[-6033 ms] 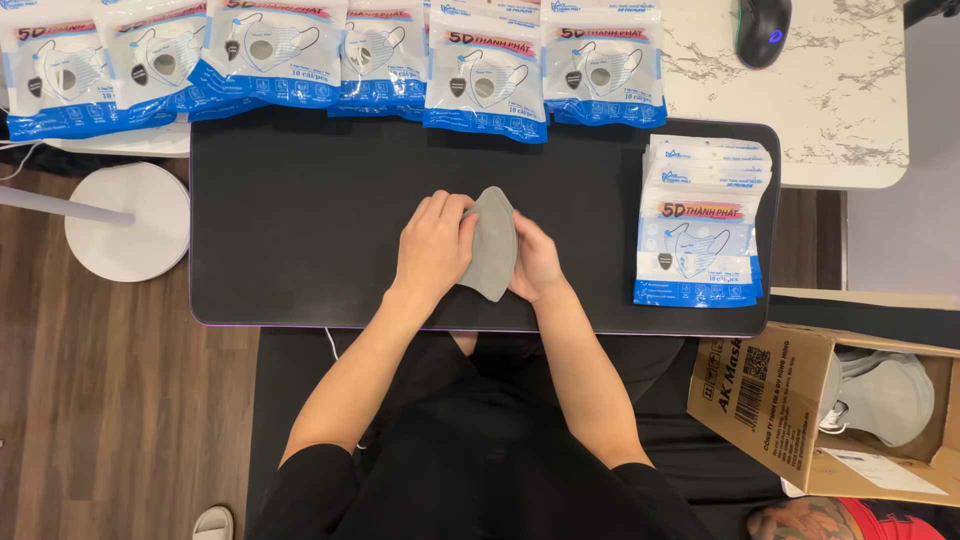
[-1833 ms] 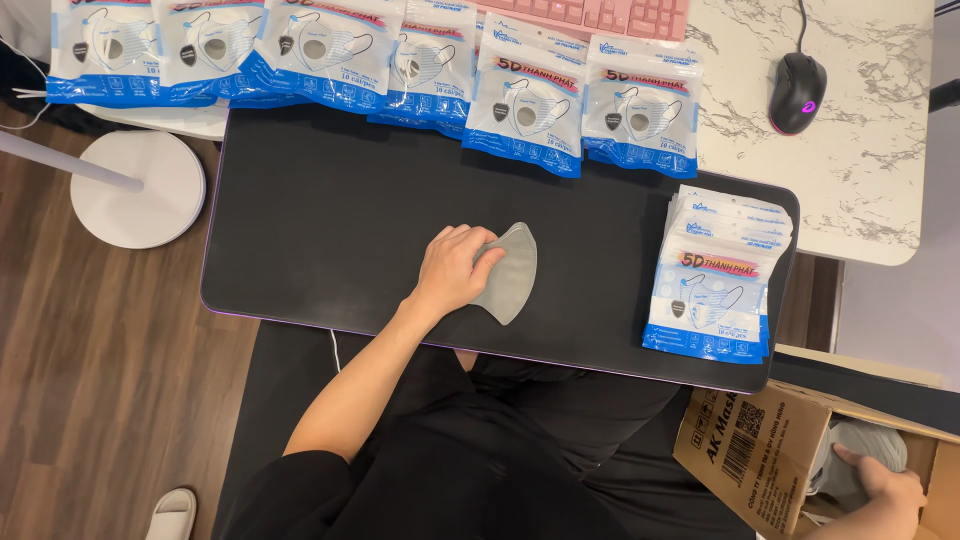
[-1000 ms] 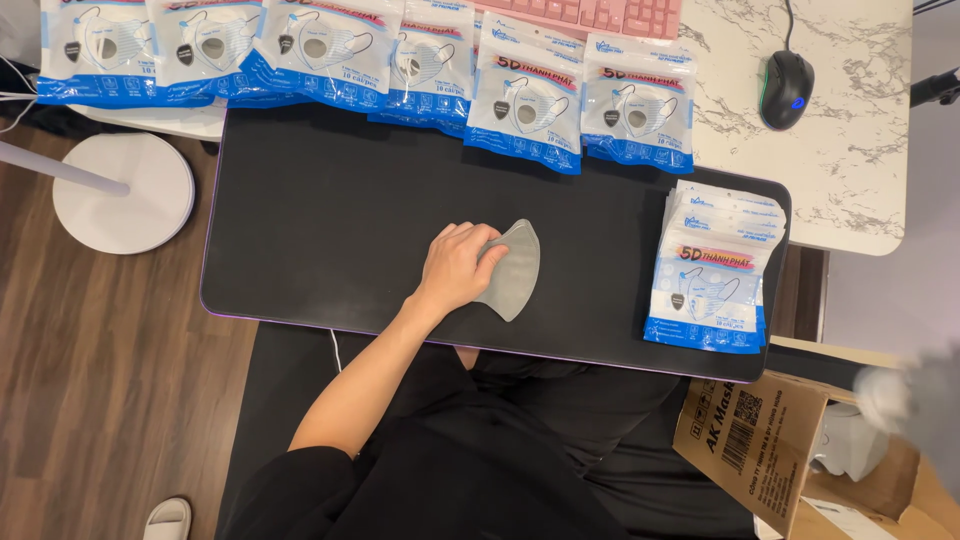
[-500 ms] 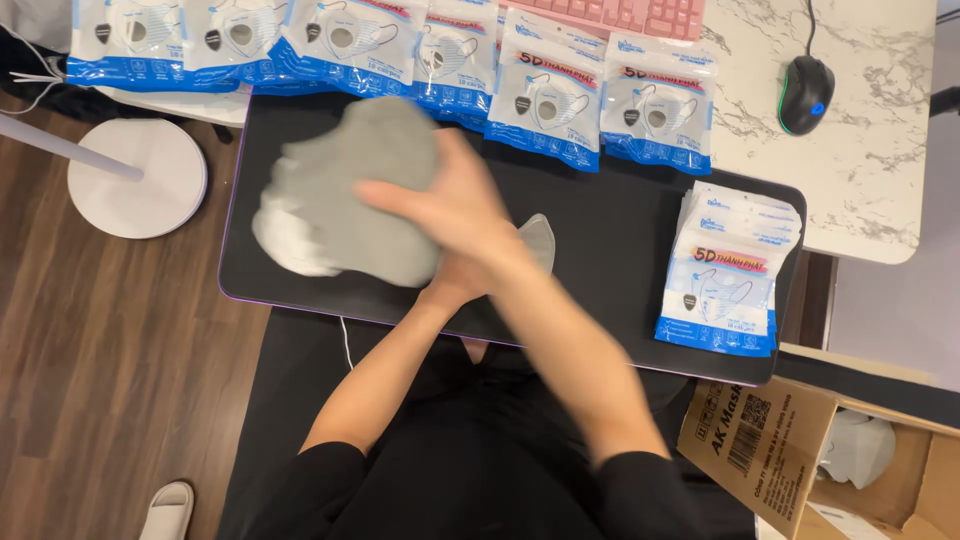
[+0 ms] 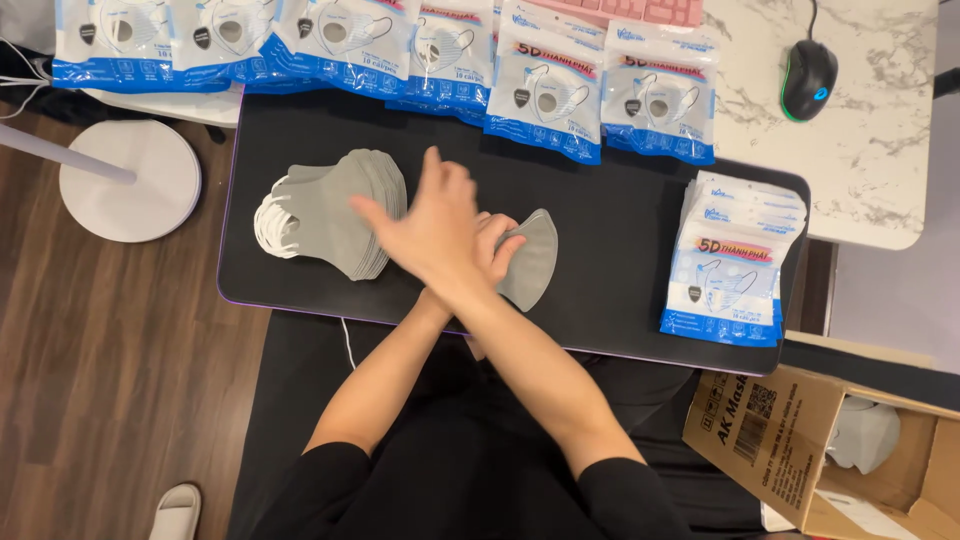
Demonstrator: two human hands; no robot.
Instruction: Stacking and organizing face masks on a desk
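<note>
**Crossed arms over grey masks on a black mat**

We looked down at our arms crossed. Our right hand (image 5: 435, 225) reached leftward, fingers spread loosely and blurred, empty, just beside a fanned stack of grey face masks (image 5: 340, 212) lying to its left, long axis running across the black desk mat (image 5: 620, 230). Our left hand (image 5: 492, 245), mostly hidden beneath the right, pressed flat on a single grey mask (image 5: 532, 258). Its fingertips alone showed.

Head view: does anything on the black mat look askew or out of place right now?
Nothing is damaged or spilled. The stack of grey masks at the mat's left end is fanned, its edges not squared. The arms are crossed: the right hand reaches toward that stack above the left hand, which rests on a single grey mask.
</note>
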